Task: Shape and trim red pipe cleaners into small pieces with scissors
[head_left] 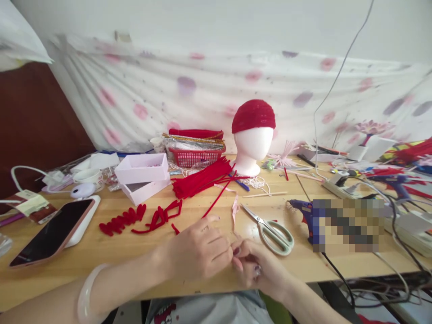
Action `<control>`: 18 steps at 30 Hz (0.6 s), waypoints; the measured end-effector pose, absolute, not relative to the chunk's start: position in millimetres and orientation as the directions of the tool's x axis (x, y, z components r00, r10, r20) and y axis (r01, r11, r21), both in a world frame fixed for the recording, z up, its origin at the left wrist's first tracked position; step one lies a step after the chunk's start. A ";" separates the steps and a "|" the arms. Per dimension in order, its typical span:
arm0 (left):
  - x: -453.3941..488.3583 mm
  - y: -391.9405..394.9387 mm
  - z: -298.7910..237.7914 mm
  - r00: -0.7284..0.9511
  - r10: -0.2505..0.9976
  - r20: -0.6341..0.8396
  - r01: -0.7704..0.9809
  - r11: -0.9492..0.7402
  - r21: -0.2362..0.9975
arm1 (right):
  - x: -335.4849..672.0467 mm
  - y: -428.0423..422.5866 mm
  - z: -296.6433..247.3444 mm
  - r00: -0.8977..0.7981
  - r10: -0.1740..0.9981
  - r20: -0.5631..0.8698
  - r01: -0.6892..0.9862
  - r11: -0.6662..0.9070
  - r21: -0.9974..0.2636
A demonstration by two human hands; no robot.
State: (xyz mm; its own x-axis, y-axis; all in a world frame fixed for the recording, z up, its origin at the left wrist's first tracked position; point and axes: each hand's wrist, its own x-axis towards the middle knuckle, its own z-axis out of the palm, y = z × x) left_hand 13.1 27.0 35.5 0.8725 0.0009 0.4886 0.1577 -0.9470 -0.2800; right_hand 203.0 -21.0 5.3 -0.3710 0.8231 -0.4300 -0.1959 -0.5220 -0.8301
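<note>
Head view: left hand (199,249) and right hand (258,270) pinch pink strip (235,212) between closed fingertips.

At the near edge of the light wooden worktop (101,252), the left hand (199,252) and right hand (256,265) touch, with the green-handled metal scissors (273,229) just behind them to the right and the blue plastic glue gun (303,211) further right. The pink-cased phone (54,231) lies far left. Behind the hands lies the bundle of red pipe cleaners (202,180), in front of the red plastic basket (197,156) and the white foam head (253,144).
</note>
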 end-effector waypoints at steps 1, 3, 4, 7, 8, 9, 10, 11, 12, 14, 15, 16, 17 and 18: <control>14.6 26.5 35.6 0.864 0.021 0.504 0.153 -0.963 -0.223 | 201.9 -20.8 4.1 -0.403 0.788 -0.465 -0.227 -0.579 -0.783; 17.8 24.8 35.2 0.843 0.097 0.529 0.162 -0.984 -0.078 | 199.8 -19.9 2.8 -0.420 0.779 -0.465 -0.271 -0.597 -0.755; 19.4 23.8 34.6 0.835 0.150 0.529 0.175 -0.985 0.003 | 198.9 -19.2 2.6 -0.398 0.809 -0.432 -0.280 -0.555 -0.783; 25.0 20.4 32.0 0.784 0.417 0.461 0.288 -0.901 0.325 | 198.5 -16.9 4.3 -0.271 0.924 -0.270 -0.189 -0.326 -0.926; 27.3 19.5 30.7 0.749 0.527 0.402 0.334 -0.824 0.458 | 199.2 -16.2 5.4 -0.232 0.955 -0.187 -0.092 -0.213 -0.973; 30.1 19.0 29.0 0.704 0.631 0.324 0.364 -0.713 0.599 | 200.3 -15.5 6.5 -0.210 0.974 -0.088 0.044 -0.080 -0.996; 33.1 19.2 26.8 0.655 0.723 0.220 0.367 -0.559 0.744 | 201.6 -14.8 7.5 -0.213 0.977 0.023 0.205 0.067 -0.976; 36.4 20.3 24.1 0.611 0.786 0.093 0.347 -0.372 0.861 | 203.0 -14.2 8.1 -0.243 0.960 0.135 0.366 0.220 -0.904; 39.5 22.5 21.0 0.579 0.815 -0.038 0.307 -0.174 0.936 | 204.4 -13.6 8.2 -0.300 0.925 0.231 0.508 0.360 -0.782; 44.8 30.0 14.5 0.560 0.788 -0.256 0.253 0.131 0.959 | 206.6 -12.1 6.4 -0.463 0.820 0.337 0.685 0.573 -0.451; 46.5 34.8 11.7 0.571 0.759 -0.314 0.252 0.202 0.946 | 207.5 -11.3 4.7 -0.551 0.759 0.346 0.713 0.644 -0.278; 47.5 39.8 9.8 0.592 0.725 -0.353 0.261 0.243 0.934 | 208.4 -10.5 2.8 -0.626 0.702 0.338 0.709 0.693 -0.126; 47.8 44.3 8.8 0.622 0.693 -0.364 0.255 0.261 0.931 | 209.3 -9.6 1.0 -0.688 0.653 0.316 0.686 0.727 -0.009; 47.5 47.9 8.9 0.652 0.665 -0.365 0.243 0.272 0.931 | 210.5 -8.7 -0.4 -0.731 0.617 0.292 0.658 0.750 0.062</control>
State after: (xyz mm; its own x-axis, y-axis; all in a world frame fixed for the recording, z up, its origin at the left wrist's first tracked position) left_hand 47.5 47.9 8.9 0.6518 0.6649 -0.3647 0.2431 0.2723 0.9310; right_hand 210.5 -8.7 -0.4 -0.7308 0.6172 0.2916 0.6583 0.7502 0.0619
